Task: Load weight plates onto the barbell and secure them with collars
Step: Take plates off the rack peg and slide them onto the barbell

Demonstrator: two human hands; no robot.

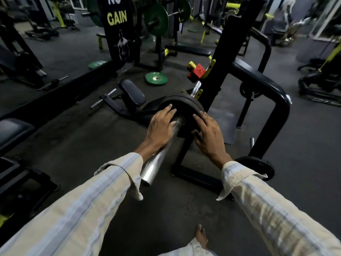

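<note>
A chrome barbell sleeve points toward me, resting on a black rack. Black weight plates sit on it, pushed far along the sleeve. My left hand lies flat against the left side of the outer plate's face, fingers spread. My right hand presses the plate's right side the same way. Neither hand wraps around anything. A red collar sits beyond the plates, near the rack's yellow hook.
The black rack upright and its curved guard rail stand to the right. A black plate hangs low on the rack. A green plate lies on the floor ahead. A bench pad is to the left.
</note>
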